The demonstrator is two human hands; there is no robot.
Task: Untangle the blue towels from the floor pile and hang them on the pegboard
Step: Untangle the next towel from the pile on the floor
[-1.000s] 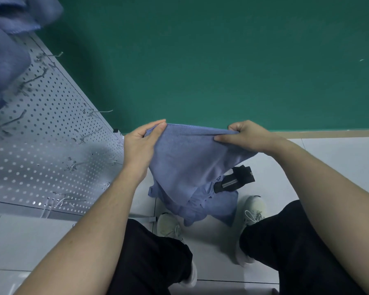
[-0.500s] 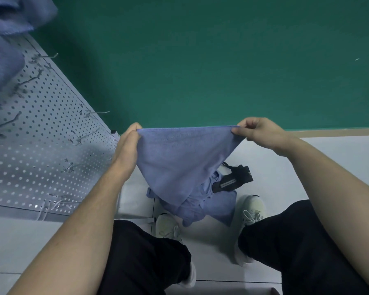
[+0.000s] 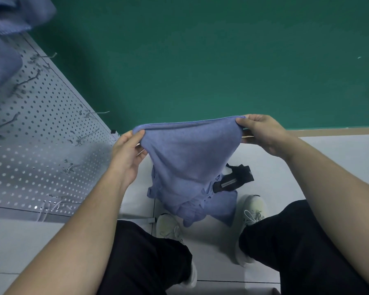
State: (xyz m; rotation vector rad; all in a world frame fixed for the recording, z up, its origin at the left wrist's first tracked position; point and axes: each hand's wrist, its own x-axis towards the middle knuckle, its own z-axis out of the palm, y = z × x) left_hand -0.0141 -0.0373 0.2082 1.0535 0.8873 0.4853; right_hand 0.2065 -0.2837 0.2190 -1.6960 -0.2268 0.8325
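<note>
Hands of a person looking down from a head-worn camera hold one blue towel [image 3: 190,154] stretched between them above a tiled floor [image 3: 339,162]. The left hand [image 3: 127,155] pinches the towel's upper left corner, thumb on the near side and fingers curled behind the cloth. The right hand [image 3: 262,133] pinches the upper right corner the same way, its fingers closed tight on the hem. The top edge runs in a slightly arched line between the two grips, and the rest of the cloth hangs down in a narrowing fold. Below it, a pile of blue towels [image 3: 200,201] lies crumpled on the floor between the person's two pale sneakers; whether the hanging towel touches the pile cannot be told. A black strap [image 3: 234,180] with a grey stripe lies against the pile's right side. A grey pegboard [image 3: 41,145] with metal hooks [image 3: 96,113] fills the left side, and hung blue towels [image 3: 6,39] cover its top left corner. A green wall [image 3: 222,56] rises behind the hands. Black trouser legs show at the bottom edge.
</note>
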